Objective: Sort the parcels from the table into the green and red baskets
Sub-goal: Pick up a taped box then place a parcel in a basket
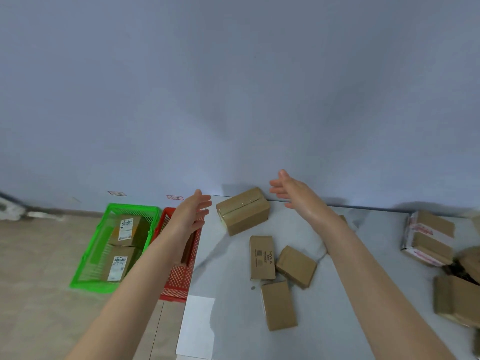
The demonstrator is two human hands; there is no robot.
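Head: three small cartons [262, 257] near large box [244, 211]

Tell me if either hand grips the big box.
No: left hand and right hand are open beside the big box, fingers straight, not curled round it.

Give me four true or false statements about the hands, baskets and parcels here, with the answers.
1. The left hand and the right hand are both open and hold nothing. True.
2. The red basket stands between the green basket and the table. True.
3. The green basket is empty. False: two labelled parcels lie in it.
4. The large box sits inside the red basket. False: it lies on the table, between the two hands.
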